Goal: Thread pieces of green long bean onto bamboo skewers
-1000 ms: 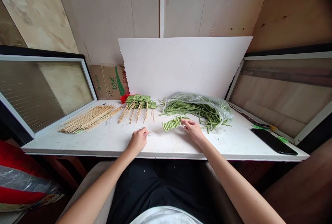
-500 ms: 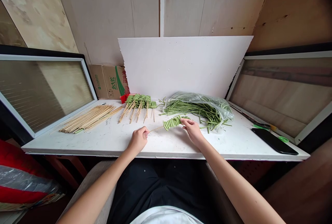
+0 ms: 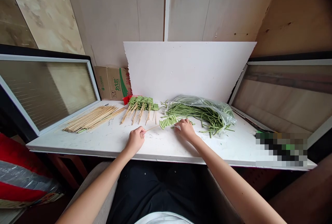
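My left hand (image 3: 135,141) is closed on the bare lower end of a thin bamboo skewer (image 3: 152,128), held just above the table. Long green bean (image 3: 168,122) is threaded in tight, side-by-side folds along the far part of that skewer. At its right end, my right hand (image 3: 185,129) has its fingers curled in on the bean; the fingertips and the skewer's point are partly hidden. Behind lie finished bean skewers (image 3: 141,102), stacked with their sticks toward me. To the right, loose long beans (image 3: 190,110) spill from a clear plastic bag (image 3: 220,106).
A pile of bare bamboo skewers (image 3: 93,118) lies at the left of the white table (image 3: 160,148). A cardboard box (image 3: 111,82) and a white board (image 3: 189,68) stand at the back. Framed panels lean at both sides. The right corner holds blurred-out items.
My right hand has shifted slightly left and turned more palm-down at the bean's right end. My left hand still holds the skewer, a little further left. The view has tilted slightly.
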Motion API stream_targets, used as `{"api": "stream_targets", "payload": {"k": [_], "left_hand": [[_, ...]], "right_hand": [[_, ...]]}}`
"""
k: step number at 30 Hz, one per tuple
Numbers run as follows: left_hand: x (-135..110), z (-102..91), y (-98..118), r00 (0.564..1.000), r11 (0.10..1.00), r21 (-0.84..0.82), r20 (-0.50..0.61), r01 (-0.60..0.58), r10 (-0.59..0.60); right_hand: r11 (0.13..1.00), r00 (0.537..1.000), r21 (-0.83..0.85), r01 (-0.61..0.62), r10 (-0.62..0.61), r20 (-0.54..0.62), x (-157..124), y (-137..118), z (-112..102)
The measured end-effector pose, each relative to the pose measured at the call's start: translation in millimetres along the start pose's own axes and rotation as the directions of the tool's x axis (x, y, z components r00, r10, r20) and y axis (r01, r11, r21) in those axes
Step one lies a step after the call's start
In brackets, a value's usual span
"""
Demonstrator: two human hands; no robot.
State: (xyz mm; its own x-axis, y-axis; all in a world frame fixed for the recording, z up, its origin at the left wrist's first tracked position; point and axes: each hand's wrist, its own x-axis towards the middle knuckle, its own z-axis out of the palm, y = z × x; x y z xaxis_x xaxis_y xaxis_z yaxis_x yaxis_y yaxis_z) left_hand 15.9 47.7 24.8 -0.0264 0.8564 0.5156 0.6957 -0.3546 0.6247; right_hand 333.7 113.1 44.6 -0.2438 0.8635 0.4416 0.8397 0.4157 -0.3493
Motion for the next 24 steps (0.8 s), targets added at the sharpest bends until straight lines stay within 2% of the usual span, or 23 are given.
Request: {"api": "stream_targets", "payload": {"k": [2,5,7,9,12,16,19,24], "left_hand": [[-0.7,1.0,0.3,1.000,1.000,0.012,0.009,0.000,0.000],[-0.7,1.0,0.3,0.999,1.000,0.010,0.034,-0.003,0.003],[-0.4,0.6,0.2,0.999,1.000,0.001,0.036,-0.009,0.009],[-0.4,0.7,1.1,0.999,1.000,-0.006,0.035,-0.008,0.008],[-2.1,3.3,7.2,0.999,1.000,-0.024,0.047,0.011,-0.010],[-8.5,10.7,22.0,0.998,0.999,-0.040,0.050,0.034,-0.032],[-13.9,16.2,29.4,0.998,0.998,-0.064,0.063,0.020,-0.016],[-18.2,21.3,28.7,0.996,0.997,-0.068,0.085,0.031,-0.025]], "right_hand": [[0.998,0.999,-0.054,0.037,-0.035,0.038,4.7,-2.0,0.5],[0.998,0.998,-0.021,0.064,-0.063,0.028,3.4,-0.9,-4.0],[0.995,0.999,0.087,0.044,-0.043,-0.016,-4.2,4.4,-8.9],[0.963,0.998,0.268,-0.009,0.027,-0.065,-15.8,12.7,-14.1],[0.831,0.971,0.543,-0.124,0.214,-0.105,-33.5,25.8,-20.4],[0.582,0.908,0.775,-0.246,0.418,-0.026,-43.9,33.6,-24.4],[0.419,0.888,0.873,-0.249,0.458,0.034,-43.2,32.2,-24.9],[0.278,0.884,0.929,-0.243,0.457,0.094,-43.9,28.7,-25.3]]}}
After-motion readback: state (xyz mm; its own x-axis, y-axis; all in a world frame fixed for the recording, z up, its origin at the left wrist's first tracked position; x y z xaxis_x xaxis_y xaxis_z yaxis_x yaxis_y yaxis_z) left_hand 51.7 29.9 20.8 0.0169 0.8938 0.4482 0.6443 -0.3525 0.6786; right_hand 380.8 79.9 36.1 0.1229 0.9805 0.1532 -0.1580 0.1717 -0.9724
